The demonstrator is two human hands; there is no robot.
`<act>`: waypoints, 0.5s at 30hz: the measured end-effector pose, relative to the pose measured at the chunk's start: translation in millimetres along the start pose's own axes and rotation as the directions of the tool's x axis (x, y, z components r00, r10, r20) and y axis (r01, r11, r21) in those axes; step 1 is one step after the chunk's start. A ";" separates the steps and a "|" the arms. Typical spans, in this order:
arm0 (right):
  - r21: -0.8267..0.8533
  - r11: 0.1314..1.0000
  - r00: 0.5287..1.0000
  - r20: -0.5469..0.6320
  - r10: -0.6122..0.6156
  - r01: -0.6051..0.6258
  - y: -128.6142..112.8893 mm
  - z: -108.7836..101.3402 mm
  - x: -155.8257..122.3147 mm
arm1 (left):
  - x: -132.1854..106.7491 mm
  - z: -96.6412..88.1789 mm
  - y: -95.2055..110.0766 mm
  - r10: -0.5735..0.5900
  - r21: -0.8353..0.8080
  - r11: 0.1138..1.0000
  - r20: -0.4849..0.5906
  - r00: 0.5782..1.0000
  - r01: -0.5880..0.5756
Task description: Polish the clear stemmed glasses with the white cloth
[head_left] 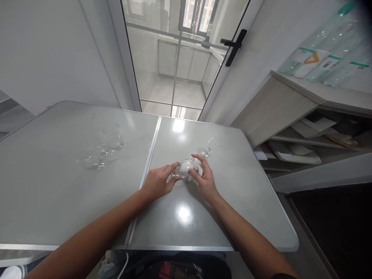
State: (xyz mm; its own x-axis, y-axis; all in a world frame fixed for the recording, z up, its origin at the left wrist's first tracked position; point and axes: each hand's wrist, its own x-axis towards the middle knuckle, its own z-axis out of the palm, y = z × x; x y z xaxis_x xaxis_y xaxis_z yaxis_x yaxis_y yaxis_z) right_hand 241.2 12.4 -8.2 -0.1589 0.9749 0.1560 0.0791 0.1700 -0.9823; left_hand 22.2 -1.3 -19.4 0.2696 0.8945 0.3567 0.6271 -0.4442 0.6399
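Observation:
My left hand [159,181] and my right hand [203,176] meet over the middle of a grey folding table [72,193]. Between them is a clear wine glass [182,169] lying on its side with a white cloth [195,167] pushed into or around it. Left fingers pinch the glass near its stem end. Right fingers curl over the cloth and the bowl. Another clear wine glass [209,147] stands just beyond my right hand.
Several clear glasses [106,149] stand together on the table's left half. A glass door [174,58] with a black handle [234,45] is behind the table. To the right stands a wooden shelf unit [290,116] with papers, and plastic bottles [325,50] on top.

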 end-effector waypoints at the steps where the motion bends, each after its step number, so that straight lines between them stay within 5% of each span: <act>1: -0.044 0.997 0.997 0.047 -0.054 0.056 -1.1 -2.2 -0.9 | 1.4 -2.7 1.8 -0.056 -0.124 0.991 0.020 0.998 0.058; 3: -0.133 0.966 0.964 0.180 -0.196 0.221 -1.4 -8.1 -2.1 | 5.8 -8.8 5.4 -0.180 -0.415 0.882 0.140 0.974 0.222; 5: -0.194 0.912 0.899 0.331 -0.287 0.362 0.8 -13.4 -1.8 | 11.0 -13.3 7.2 -0.255 -0.614 0.682 0.310 0.916 0.398; 8: -0.248 0.900 0.892 0.375 -0.253 0.359 4.7 -14.2 -0.1 | 16.0 -14.3 5.8 -0.312 -0.689 0.541 0.367 0.876 0.481; 11: -0.192 0.971 0.983 0.141 -0.113 0.140 3.3 -5.7 0.7 | 14.9 -11.3 2.9 -0.308 -0.599 0.737 0.115 0.945 0.313; 13: -0.038 0.999 1.000 0.001 0.026 -0.026 -0.5 2.2 0.1 | 11.8 -9.3 1.8 -0.216 -0.460 0.873 -0.062 0.974 0.164; 15: 0.107 0.986 0.991 -0.011 0.133 -0.131 -3.8 9.0 -1.9 | 8.8 -7.3 0.9 -0.170 -0.373 0.922 -0.164 0.972 0.099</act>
State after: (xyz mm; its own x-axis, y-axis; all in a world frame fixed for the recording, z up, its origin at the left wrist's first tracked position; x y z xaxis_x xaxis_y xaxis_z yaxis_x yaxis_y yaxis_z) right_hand 232.3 8.6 -5.7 -0.1358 0.9904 0.0247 -0.0066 0.0241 -0.9997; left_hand 19.8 5.8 -10.7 0.0351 0.9364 0.3492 0.3323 -0.3405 0.8796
